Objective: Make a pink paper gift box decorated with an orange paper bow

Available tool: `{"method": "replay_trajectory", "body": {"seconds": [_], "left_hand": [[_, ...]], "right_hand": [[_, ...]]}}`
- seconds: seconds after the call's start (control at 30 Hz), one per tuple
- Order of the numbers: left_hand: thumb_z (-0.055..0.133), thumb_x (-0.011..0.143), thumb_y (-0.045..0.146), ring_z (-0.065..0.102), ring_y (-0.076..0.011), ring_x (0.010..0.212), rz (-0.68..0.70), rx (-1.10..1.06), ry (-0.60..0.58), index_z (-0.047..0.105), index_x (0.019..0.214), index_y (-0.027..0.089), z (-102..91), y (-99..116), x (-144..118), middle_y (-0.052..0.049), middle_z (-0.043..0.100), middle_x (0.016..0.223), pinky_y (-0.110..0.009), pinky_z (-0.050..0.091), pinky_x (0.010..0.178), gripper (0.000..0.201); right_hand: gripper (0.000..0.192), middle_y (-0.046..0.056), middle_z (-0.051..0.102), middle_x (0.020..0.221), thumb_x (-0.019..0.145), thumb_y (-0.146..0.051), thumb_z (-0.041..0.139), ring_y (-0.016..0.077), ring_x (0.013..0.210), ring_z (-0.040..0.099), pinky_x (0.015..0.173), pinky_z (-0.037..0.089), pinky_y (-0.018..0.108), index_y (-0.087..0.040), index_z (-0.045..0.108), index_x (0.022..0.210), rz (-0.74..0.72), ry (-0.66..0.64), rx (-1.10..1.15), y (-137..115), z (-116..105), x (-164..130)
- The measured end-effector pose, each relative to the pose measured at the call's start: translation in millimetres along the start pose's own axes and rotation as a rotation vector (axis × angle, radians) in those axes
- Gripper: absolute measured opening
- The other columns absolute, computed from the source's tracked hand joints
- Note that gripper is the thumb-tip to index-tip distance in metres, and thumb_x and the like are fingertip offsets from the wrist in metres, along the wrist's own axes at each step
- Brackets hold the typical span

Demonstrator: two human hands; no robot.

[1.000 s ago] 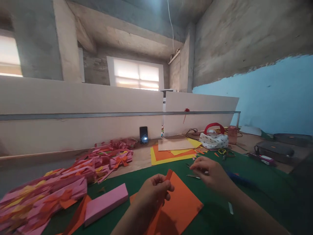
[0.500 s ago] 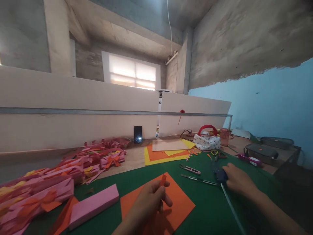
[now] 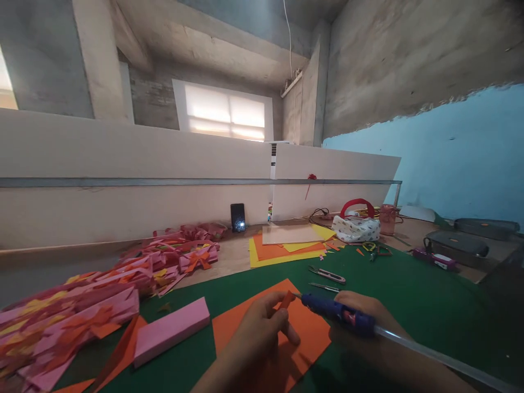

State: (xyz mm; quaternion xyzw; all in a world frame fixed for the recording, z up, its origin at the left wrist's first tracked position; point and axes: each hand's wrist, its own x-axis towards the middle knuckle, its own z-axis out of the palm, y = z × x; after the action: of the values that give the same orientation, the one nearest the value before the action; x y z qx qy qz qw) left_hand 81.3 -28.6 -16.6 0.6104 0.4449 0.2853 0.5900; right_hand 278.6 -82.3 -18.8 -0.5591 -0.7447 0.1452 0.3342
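My left hand pinches a small orange paper strip between thumb and fingers, above an orange paper sheet lying on the green mat. In my right hand is a blue hot glue gun, its nozzle pointing left at the strip, very close to it. A long clear glue stick sticks out of the gun's back end. Left of the sheet lies a pink paper box. Beyond my right hand are a pair of thread snips and a slim metal tool, partly hidden.
Pink and orange paper pieces with bows pile up on the left. Yellow and orange sheets lie under a pale board at the back. A phone leans on the partition; a white pouch and pliers stand right.
My right hand has brought the glue gun left and turned its nozzle to the orange strip. My left hand keeps hold of the strip. The whole view has shifted slightly.
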Motion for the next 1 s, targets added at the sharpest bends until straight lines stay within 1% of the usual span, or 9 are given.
{"method": "replay_trajectory", "body": {"seconds": [0.1,0.2,0.33,0.47,0.6,0.73,0.8,0.87,1.0], "left_hand": [[0.045,0.076,0.03,0.035,-0.0068,0.037,-0.019,-0.011,-0.053,0.051,0.117,0.016,-1.0,4,-3,0.0,0.064,0.061,-0.019,0.029,0.038,0.044],[0.045,0.075,0.028,0.038,-0.0073,0.039,-0.009,0.006,-0.044,0.052,0.116,0.015,-0.6,4,-2,0.0,0.064,0.059,-0.018,0.029,0.038,0.044],[0.042,0.074,0.021,0.046,-0.0098,0.043,0.001,0.045,-0.019,0.052,0.118,0.014,1.2,1,0,0.001,0.063,0.054,-0.017,0.032,0.037,0.046],[0.037,0.074,0.016,0.054,-0.0111,0.041,0.04,0.087,0.009,0.053,0.118,0.014,3.2,-2,2,0.0,0.064,0.054,-0.017,0.03,0.034,0.046],[0.035,0.076,0.015,0.058,-0.0124,0.042,0.038,0.108,-0.007,0.051,0.12,0.014,3.6,-6,4,0.0,0.064,0.056,-0.017,0.029,0.033,0.047],[0.037,0.075,0.015,0.057,-0.0113,0.043,0.055,0.14,-0.024,0.052,0.12,0.016,1.5,-11,6,0.0,0.064,0.058,-0.016,0.031,0.034,0.048],[0.038,0.074,0.015,0.054,-0.0101,0.041,0.069,0.142,-0.007,0.054,0.119,0.016,0.7,-13,6,0.001,0.063,0.058,-0.016,0.032,0.033,0.047],[0.038,0.074,0.016,0.051,-0.0092,0.04,0.055,0.136,-0.018,0.054,0.119,0.017,0.1,-12,6,0.001,0.062,0.057,-0.016,0.031,0.033,0.047],[0.038,0.074,0.017,0.047,-0.009,0.043,0.05,0.126,-0.051,0.054,0.118,0.017,0.0,-9,7,0.001,0.063,0.058,-0.016,0.032,0.035,0.047]], "right_hand": [[0.017,-0.002,0.052,0.066,0.072,-0.023,0.057,0.0129,0.061,0.05,0.055,0.036,0.023,-0.019,0.046,0.06,-0.002,-0.014,-0.02,0,-1,0],[0.013,-0.001,0.055,0.07,0.074,-0.023,0.056,0.0132,0.064,0.051,0.058,0.038,0.023,-0.019,0.05,0.063,-0.008,-0.014,-0.033,-5,-2,-1],[0.008,0.0,0.057,0.074,0.073,-0.02,0.056,0.0142,0.067,0.053,0.062,0.039,0.024,-0.019,0.053,0.065,-0.031,0.014,-0.052,-9,-3,-1],[0.008,0.001,0.058,0.075,0.071,-0.021,0.058,0.0149,0.068,0.054,0.061,0.039,0.024,-0.019,0.054,0.064,-0.055,0.032,-0.08,3,1,0],[0.012,0.0,0.058,0.072,0.065,-0.023,0.061,0.0149,0.065,0.055,0.057,0.038,0.023,-0.019,0.052,0.058,-0.059,0.038,-0.128,18,7,2],[0.012,0.0,0.056,0.068,0.064,-0.024,0.061,0.0136,0.06,0.053,0.055,0.037,0.023,-0.019,0.053,0.057,-0.066,0.033,-0.136,27,10,5],[0.009,0.0,0.056,0.07,0.065,-0.024,0.059,0.0136,0.061,0.054,0.056,0.038,0.023,-0.019,0.054,0.059,-0.064,0.038,-0.138,30,10,5],[0.007,0.0,0.058,0.071,0.065,-0.024,0.059,0.0141,0.062,0.055,0.057,0.038,0.023,-0.019,0.056,0.061,-0.059,0.041,-0.14,32,10,5],[0.012,0.002,0.059,0.073,0.066,-0.028,0.062,0.0156,0.065,0.056,0.058,0.038,0.023,-0.019,0.056,0.062,-0.063,-0.007,-0.141,25,5,1]]}}
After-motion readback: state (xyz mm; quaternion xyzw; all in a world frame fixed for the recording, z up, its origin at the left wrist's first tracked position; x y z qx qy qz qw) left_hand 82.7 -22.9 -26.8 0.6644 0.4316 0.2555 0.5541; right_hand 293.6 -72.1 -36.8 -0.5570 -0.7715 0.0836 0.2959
